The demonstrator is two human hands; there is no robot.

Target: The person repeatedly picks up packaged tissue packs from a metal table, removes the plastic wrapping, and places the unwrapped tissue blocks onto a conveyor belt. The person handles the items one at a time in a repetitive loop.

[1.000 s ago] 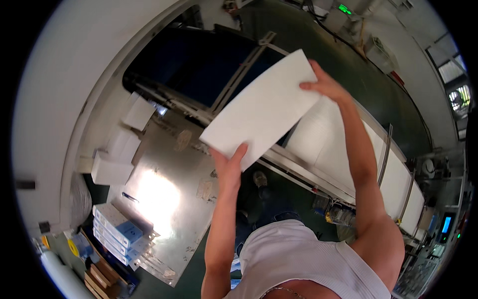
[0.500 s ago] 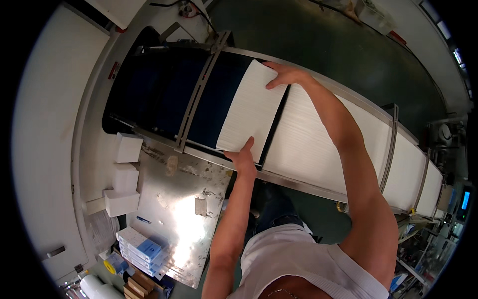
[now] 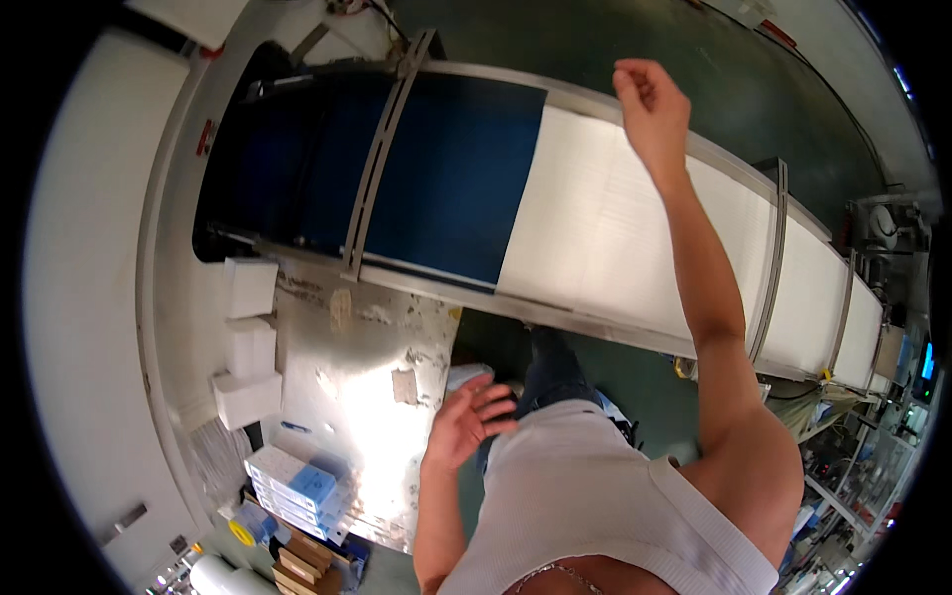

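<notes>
Sheeting (image 3: 595, 198), plain white, is lying on the conveyor (image 3: 446, 174), right of its blue stretch. For good handling, its edges should be running square to the conveyor's rails. The left hand (image 3: 468, 420) is hanging before the conveyor, fingers spread, holding nothing; the right hand (image 3: 656, 111) is hovering over the far rail (image 3: 580, 100), its bent fingers hiding whether they are gripping anything. The conveyor's left end is vanishing into shadow.

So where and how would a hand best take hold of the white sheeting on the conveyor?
Probably best by the free left edge of the white sheeting, coming from the side of the bare blue belt. It lies flat between metal rails and runs rightward under a crossbar, so that edge looks most open. Whether there is a gap beneath it, the view doesn't show.
</notes>
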